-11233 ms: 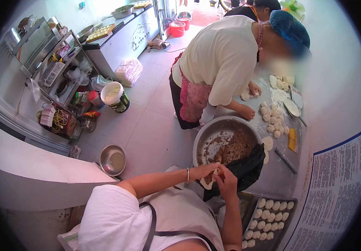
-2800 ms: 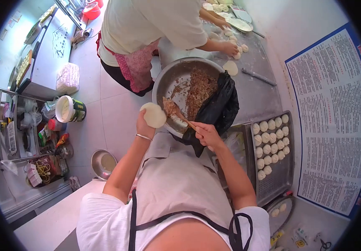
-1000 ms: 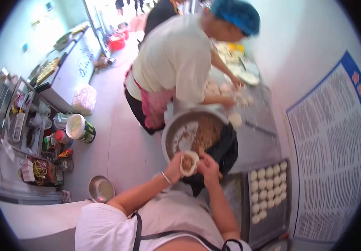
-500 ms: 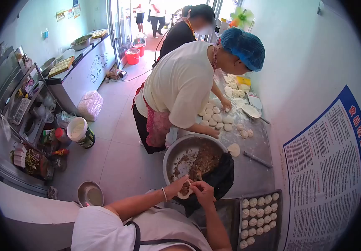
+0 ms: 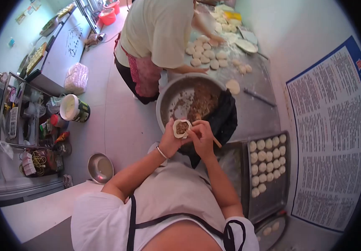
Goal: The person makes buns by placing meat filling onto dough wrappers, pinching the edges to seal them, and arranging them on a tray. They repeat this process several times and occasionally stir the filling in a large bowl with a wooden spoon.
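A round dough wrapper with brown meat filling rests in my left hand, whose fingers curl around it from below and the left. My right hand pinches the wrapper's right edge between thumb and fingertips. The dough is cupped and its top gapes, so the filling shows. Beyond my hands stands a large metal basin of brown filling, with a black plastic bag over its right side. The end of a wooden stick pokes out beside my right hand.
A tray of pleated buns lies to my right. A rolling pin, a flat wrapper and several dough rounds are on the metal table. Across the basin, a person in a white shirt works dough. A metal bowl sits at left.
My view has tilted downward. The wrapper's open top has turned toward me, showing more filling, while my right fingers still pinch its edge. The co-worker keeps handling dough.
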Available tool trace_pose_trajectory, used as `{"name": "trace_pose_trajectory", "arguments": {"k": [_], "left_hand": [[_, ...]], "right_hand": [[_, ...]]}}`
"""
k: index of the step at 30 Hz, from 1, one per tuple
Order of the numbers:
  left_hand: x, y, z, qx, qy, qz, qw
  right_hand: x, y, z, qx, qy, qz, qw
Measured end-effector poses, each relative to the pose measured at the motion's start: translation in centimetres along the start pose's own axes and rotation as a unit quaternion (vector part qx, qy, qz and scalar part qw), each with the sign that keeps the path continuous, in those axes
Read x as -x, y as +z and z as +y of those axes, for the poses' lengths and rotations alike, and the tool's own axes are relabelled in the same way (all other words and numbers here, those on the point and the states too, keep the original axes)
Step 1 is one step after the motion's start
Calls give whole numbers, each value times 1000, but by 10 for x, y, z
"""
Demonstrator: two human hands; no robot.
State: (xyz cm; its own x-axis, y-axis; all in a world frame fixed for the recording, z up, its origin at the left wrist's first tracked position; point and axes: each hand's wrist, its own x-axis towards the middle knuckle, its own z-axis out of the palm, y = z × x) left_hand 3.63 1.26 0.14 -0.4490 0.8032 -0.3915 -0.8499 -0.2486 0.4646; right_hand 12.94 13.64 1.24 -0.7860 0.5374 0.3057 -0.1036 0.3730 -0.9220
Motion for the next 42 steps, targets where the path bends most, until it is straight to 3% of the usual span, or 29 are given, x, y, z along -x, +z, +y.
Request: {"name": "trace_pose_trajectory", "arguments": {"k": [1, 5, 11, 14, 16, 17, 20, 23, 26, 29, 32, 35, 38, 40, 42], "left_hand": [[1, 0, -3, -12, 18, 13, 1000], [5, 0, -10, -96, 63, 25, 993], [7, -7, -9, -161, 13, 18, 987], [-3, -22, -13, -223, 7, -36, 974], [-10, -33, -13, -306, -7, -49, 951], [-10, -38, -15, -260, -6, -24, 965], [9, -5, -7, -113, 16, 33, 993], [12, 0, -14, -22, 59, 58, 996], [7, -10, -27, -62, 70, 73, 993], [6, -13, -27, -130, 80, 41, 987], [7, -16, -21, -182, 55, 35, 981], [4, -24, -19, -218, 26, 24, 975], [-2, -26, -10, -285, -16, 10, 958], [-4, -26, -3, -353, -43, -5, 934], [0, -12, 0, -269, 24, 48, 962]], "right_hand": [[0, 1, -4, 65, -62, -9, 996], [-1, -1, -11, -58, 108, -20, 992], [-3, -11, 0, 135, -167, -118, 970], [-7, -14, -27, 5, 83, -106, 991], [-5, -17, -14, 12, 65, -127, 990], [-4, -16, -6, 15, 54, -137, 989], [10, 0, 5, -166, 187, -16, 968], [16, 8, 5, 15, 19, 24, 999], [13, 3, -8, 73, -12, -49, 996], [1, -1, -16, -51, 120, -71, 989], [7, -2, 12, 30, 2, -115, 993], [2, -4, -1, 164, -166, -139, 963], [-6, -9, -23, 119, -27, -135, 983], [-2, -8, -2, 13, 78, -134, 988], [0, -5, 14, -128, 196, -93, 968]]}}
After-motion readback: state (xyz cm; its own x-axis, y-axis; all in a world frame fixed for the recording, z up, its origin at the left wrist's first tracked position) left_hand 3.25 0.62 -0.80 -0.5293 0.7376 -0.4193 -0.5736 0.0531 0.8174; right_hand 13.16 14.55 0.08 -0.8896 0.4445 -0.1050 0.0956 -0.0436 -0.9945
